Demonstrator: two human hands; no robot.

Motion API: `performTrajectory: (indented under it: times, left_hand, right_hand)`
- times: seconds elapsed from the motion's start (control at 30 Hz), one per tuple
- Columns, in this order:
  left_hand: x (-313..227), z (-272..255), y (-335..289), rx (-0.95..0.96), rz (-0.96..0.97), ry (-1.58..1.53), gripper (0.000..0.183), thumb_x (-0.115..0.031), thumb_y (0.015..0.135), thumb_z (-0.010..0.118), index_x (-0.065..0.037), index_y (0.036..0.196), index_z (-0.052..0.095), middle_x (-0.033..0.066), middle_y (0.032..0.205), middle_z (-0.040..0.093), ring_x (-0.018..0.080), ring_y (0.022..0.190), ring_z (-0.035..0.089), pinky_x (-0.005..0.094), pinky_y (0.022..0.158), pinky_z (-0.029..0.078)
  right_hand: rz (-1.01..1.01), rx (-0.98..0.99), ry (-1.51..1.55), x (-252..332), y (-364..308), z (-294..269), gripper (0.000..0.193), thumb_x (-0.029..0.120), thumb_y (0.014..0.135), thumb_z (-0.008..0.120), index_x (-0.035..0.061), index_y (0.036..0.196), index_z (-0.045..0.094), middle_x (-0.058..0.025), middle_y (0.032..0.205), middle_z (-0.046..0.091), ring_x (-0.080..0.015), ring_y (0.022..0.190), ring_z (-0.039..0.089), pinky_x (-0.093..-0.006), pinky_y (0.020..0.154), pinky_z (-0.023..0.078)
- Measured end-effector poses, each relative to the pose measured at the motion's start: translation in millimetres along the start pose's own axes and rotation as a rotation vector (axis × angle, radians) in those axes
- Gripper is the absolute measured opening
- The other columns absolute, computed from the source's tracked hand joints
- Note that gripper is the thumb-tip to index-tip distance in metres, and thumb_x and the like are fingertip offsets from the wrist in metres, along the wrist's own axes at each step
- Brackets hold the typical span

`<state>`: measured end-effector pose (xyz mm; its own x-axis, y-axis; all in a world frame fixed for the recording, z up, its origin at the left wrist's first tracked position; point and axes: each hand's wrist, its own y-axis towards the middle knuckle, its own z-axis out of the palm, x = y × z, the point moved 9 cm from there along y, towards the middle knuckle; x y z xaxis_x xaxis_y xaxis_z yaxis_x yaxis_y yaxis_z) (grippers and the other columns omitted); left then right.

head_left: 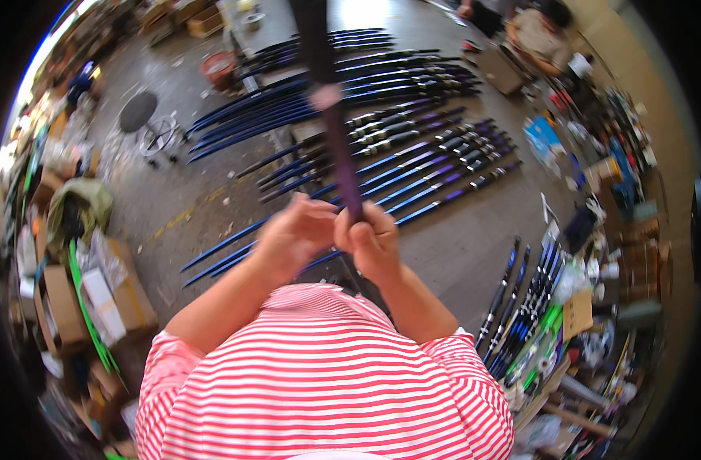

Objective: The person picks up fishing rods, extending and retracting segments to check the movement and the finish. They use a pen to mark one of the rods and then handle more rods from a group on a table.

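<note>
My right hand (371,242) is closed round the lower part of a fishing rod (343,157). The rod is dark, with a purple section, and rises past the top edge, smeared by motion. A pale blurred band (324,96) crosses it higher up. Just left of the rod is my left hand (295,231), its fingers curved toward the right hand. Motion blurs those fingers, so I cannot tell whether they pinch anything. Below and beyond both hands, several blue and black fishing rods (435,178) lie in rows, their thick dark handles toward the right.
Another bundle of rods (511,307) stands at the lower right beside cluttered goods. Cardboard boxes (128,284) and a green bag (80,208) line the left. A round stool (139,112) and a reddish bucket (219,69) stand farther off. Another person (538,38) sits at the upper right.
</note>
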<state>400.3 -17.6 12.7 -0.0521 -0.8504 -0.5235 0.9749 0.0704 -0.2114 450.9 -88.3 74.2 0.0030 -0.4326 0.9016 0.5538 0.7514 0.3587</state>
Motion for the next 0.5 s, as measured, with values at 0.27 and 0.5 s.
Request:
performTrajectory:
  times: [0.27,0.5]
  left_hand:
    - [21.4,12.0,-7.9,0.117,-0.144,-0.046,0.043,-0.037,0.092,0.037,-0.001,0.114,0.048,0.0072,0.089,0.056,0.0124,0.068,0.05,0.0255,0.058,0.041]
    - [16.2,-9.9,-15.1,0.171,-0.078,0.072,0.028,-0.029,0.087,0.054,-0.002,0.093,0.056,-0.0036,0.06,0.039,0.0018,0.047,0.027,0.0164,0.042,0.019]
  right_hand:
    - [0.106,0.144,-0.251,2.1,24.3,3.8,0.019,0.017,0.09,0.048,0.0028,0.1,0.041,-0.0119,0.089,0.062,-0.0161,0.079,0.061,-0.0244,0.065,0.05]
    - [0.179,0.105,-0.084,-23.8,13.8,2.4,0.036,-0.001,0.077,0.061,0.0047,0.102,0.036,-0.0131,0.091,0.06,-0.016,0.086,0.059,-0.0251,0.076,0.048]
